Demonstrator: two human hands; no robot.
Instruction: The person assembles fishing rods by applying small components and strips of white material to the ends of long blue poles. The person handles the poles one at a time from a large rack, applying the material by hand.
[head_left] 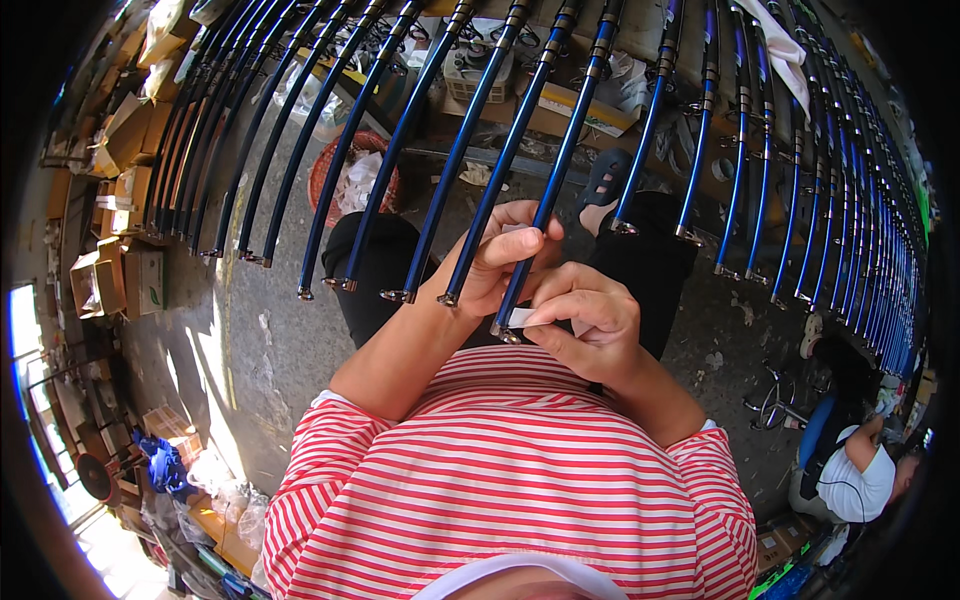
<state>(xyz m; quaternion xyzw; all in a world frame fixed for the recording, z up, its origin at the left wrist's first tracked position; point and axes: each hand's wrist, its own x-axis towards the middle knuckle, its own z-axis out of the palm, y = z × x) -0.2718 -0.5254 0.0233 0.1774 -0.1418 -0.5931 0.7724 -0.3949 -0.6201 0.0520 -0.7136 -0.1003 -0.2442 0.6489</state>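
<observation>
A row of blue fishing rods (480,165) fans out in front of me, their metal-guided ends pointing toward my body. My left hand (510,250) has its thumb and fingers closed around one blue fishing rod (558,165), a short way above its end. A neighbouring rod passes in front of that hand's palm side. Close to the held rod's metal tip (507,334), my right hand (590,310) pinches a small white slip (520,317), which touches the rod. Whether the slip sticks to the rod, I cannot tell.
A red basket (316,190) with white plastic stands on the floor beyond my knees. Cardboard boxes (145,280) line the left side. A white cloth (785,50) hangs over rods at the upper right. Another person (860,475) sits at the lower right.
</observation>
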